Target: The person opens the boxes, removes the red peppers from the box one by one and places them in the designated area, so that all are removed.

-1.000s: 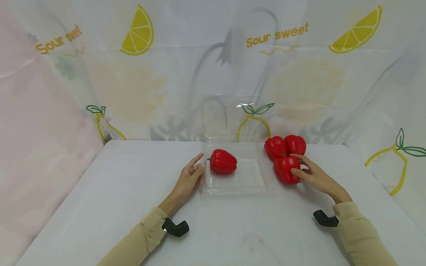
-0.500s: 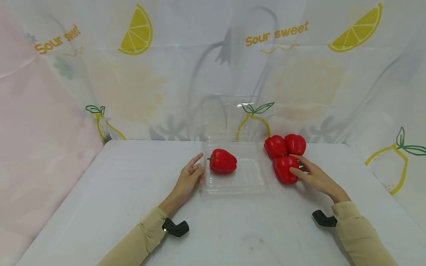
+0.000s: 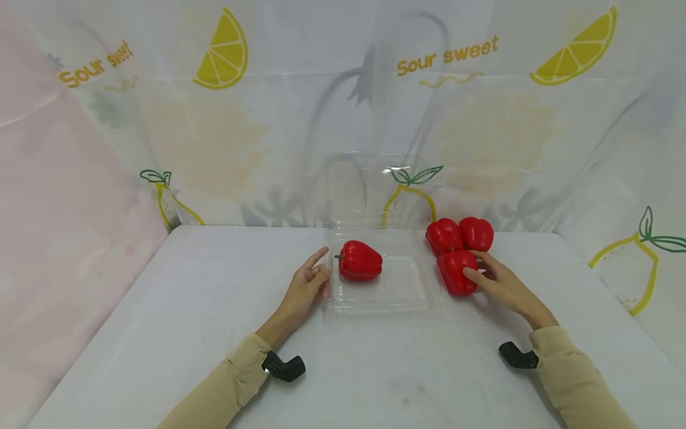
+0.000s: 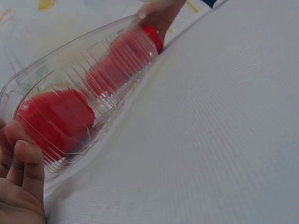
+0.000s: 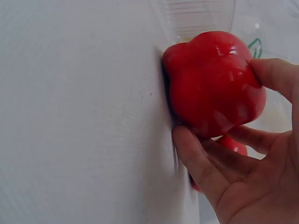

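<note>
A red bell pepper [image 3: 360, 261] lies on its side in the left part of a clear plastic clamshell container [image 3: 399, 298], its green stem toward the left wall. My left hand [image 3: 304, 293] pinches that container's left rim; in the left wrist view its fingertips [image 4: 29, 151] are curled at the edge. To the right of the container, my right hand [image 3: 504, 286] grips another red bell pepper [image 3: 454, 273] between thumb and fingers. In the right wrist view, this pepper [image 5: 212, 86] sits at the white surface, with the thumb on one side and fingers on the other.
Two more red bell peppers [image 3: 443, 236] [image 3: 476, 233] stand behind the gripped one at the table's back edge. The container's transparent lid [image 3: 354, 190] stands raised against the printed curtain [image 3: 289, 131]. White cloth covers the table [image 3: 375, 369].
My right hand has shifted slightly left with the gripped bell pepper, which now sits closer to the container. My left hand and the container have stayed in place.
</note>
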Demonstrator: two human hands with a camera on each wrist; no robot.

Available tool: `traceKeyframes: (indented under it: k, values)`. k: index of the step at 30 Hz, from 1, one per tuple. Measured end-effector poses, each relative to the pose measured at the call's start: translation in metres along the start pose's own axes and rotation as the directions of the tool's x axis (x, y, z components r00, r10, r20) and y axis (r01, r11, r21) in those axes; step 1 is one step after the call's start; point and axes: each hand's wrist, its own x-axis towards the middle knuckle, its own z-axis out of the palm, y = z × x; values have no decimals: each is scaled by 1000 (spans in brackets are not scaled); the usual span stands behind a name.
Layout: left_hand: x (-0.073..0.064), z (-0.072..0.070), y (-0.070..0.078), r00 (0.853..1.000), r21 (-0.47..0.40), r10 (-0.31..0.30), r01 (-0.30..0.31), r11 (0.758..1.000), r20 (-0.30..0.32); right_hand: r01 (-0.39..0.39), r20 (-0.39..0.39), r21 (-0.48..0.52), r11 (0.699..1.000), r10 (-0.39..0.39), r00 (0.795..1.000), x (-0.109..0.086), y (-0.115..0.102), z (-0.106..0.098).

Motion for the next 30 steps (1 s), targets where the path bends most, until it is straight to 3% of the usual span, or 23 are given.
traceKeyframes:
  k: [13,22,30]
  values:
    - [0,0,-1,1000,-6,-6,6,1000,-7,-47,17,-13,999,47,999,0,-6,2]
    - [-1,0,0,1000,-5,-16,16,1000,-10,-32,16,-8,999,33,999,-1,-9,1]
    - [-1,-1,-1,1000,9,-14,14,1000,-20,-30,-26,-79,996,28,999,-2,-10,1]
